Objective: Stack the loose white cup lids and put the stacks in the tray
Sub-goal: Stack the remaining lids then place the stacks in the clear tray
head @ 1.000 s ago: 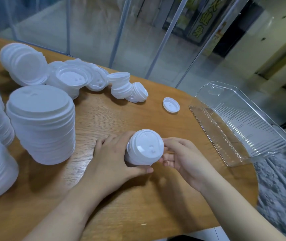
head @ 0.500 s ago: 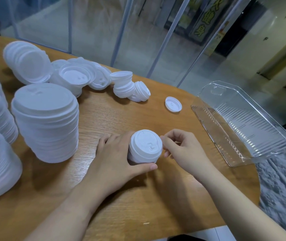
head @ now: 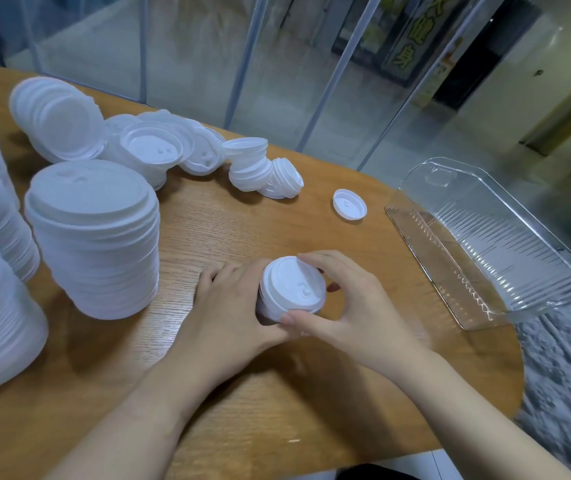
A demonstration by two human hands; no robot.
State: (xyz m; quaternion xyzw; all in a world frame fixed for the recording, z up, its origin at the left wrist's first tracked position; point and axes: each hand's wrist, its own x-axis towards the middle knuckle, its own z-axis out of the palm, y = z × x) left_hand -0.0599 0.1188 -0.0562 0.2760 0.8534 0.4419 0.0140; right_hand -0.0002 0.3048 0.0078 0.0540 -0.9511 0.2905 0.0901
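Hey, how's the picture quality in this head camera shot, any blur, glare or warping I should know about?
Head view: the wide lens bows the table edge and stretches the big lid stacks at left; the clear tray glints, hiding its floor detail; the grey floor at right smears; both hands, left hand and right hand, and the small lid stack look fairly sharp, with soft shadows.

A short stack [head: 291,289] of white lids stands upright mid-table. One loose lid [head: 349,205] lies beyond it, near the clear tray [head: 492,244], far right.
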